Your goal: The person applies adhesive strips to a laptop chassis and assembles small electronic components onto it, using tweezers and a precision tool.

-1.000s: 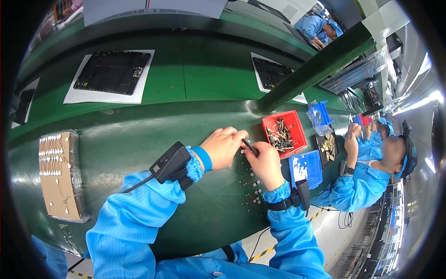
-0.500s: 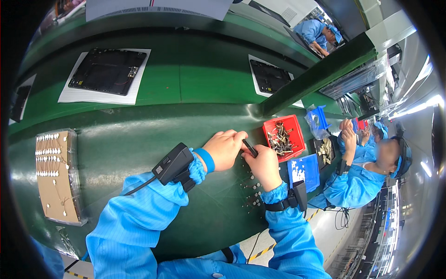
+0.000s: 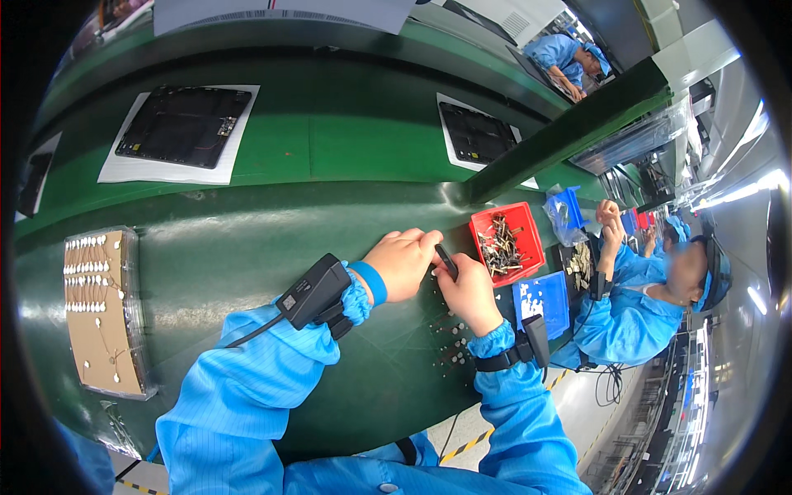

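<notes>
My left hand and my right hand meet over the green work surface, their fingers closed together. Between them is a small, slim black piece, tilted; its exact kind is hard to make out. The right thumb and fingers pinch it, while the left fingertips close at its upper end. What else the left fingers grip is hidden. Just to the right of my hands stands a red bin full of small dark and metallic parts. Several small round grey pieces lie scattered beside my right wrist.
A blue tray with white bits adjoins the red bin. At left, a brown board carries rows of white-headed wired parts. Beyond, black device housings lie on white sheets. A green post slants at right; a co-worker sits beyond.
The black housings on their white sheets have shifted slightly left along the far green strip. My hands keep nearly the same hold on the black piece. The co-worker's hands have moved a little.
</notes>
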Available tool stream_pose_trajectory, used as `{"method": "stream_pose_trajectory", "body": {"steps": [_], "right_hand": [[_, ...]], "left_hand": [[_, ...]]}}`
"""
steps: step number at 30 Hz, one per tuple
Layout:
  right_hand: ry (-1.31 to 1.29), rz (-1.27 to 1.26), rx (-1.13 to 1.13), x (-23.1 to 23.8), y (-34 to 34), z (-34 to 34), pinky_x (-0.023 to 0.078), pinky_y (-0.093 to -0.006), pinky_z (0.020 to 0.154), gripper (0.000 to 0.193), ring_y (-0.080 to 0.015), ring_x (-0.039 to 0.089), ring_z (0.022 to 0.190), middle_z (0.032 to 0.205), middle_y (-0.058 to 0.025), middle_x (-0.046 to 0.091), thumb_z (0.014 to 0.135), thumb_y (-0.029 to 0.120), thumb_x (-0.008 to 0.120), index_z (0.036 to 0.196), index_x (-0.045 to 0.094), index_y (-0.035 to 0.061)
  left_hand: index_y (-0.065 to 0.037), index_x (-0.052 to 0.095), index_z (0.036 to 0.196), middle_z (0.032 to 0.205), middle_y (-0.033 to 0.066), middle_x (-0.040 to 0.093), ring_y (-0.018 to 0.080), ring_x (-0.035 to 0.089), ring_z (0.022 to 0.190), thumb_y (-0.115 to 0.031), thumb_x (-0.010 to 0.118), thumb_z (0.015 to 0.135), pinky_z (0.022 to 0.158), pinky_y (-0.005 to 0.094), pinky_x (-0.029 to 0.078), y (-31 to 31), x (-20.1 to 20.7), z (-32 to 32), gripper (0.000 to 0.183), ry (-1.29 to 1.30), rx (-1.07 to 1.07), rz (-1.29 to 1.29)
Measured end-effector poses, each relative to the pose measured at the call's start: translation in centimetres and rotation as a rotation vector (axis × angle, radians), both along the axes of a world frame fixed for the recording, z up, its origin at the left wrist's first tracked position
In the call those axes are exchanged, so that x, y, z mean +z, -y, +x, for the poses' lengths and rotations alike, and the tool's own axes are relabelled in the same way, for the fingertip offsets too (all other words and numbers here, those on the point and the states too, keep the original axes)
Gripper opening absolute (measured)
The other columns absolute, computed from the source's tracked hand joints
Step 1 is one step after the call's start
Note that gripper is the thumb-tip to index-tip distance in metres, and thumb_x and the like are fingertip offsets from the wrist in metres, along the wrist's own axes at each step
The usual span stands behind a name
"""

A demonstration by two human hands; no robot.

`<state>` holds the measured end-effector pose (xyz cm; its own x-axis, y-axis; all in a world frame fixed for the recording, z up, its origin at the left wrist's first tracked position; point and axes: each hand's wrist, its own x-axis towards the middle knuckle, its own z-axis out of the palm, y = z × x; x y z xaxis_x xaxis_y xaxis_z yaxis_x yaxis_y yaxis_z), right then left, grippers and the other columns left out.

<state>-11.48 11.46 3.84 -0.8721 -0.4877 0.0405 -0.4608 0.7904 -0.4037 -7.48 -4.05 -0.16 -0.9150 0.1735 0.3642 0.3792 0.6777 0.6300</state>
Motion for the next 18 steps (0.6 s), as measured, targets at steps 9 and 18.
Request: {"method": "stream_pose_trajectory", "body": {"steps": [9, 18], "right_hand": [[0.080, -0.068, 0.062, 1.1, -0.5, 1.4, 0.046, -0.0425, 0.062, 0.016, -0.0379, 0.058, 0.069, 0.070, -0.0212, 0.058, 0.073, 0.011, 0.060, 0.083, 0.058, -0.0017], [-0.337, -0.076, -0.422, 6.4, -11.6, 0.5, 0.045, -0.0397, 0.056, 0.018, -0.0334, 0.058, 0.059, 0.063, -0.0164, 0.058, 0.075, 0.015, 0.065, 0.076, 0.057, -0.0008]], "left_hand": [[0.000, 0.041, 0.116, 0.103, 0.0140, 0.057, 0.0296, 0.051, 0.102, 0.002, 0.053, 0.069, 0.087, 0.0399, 0.039, 0.0, 0.1, 0.0, 0.049, 0.044, 0.001, -0.007], [-0.002, 0.042, 0.114, 0.111, 0.0031, 0.061, 0.0266, 0.045, 0.112, 0.005, 0.047, 0.069, 0.094, 0.0388, 0.034, 0.5, 0.6, 0.3, 0.046, 0.113, -0.081, 0.052]]}}
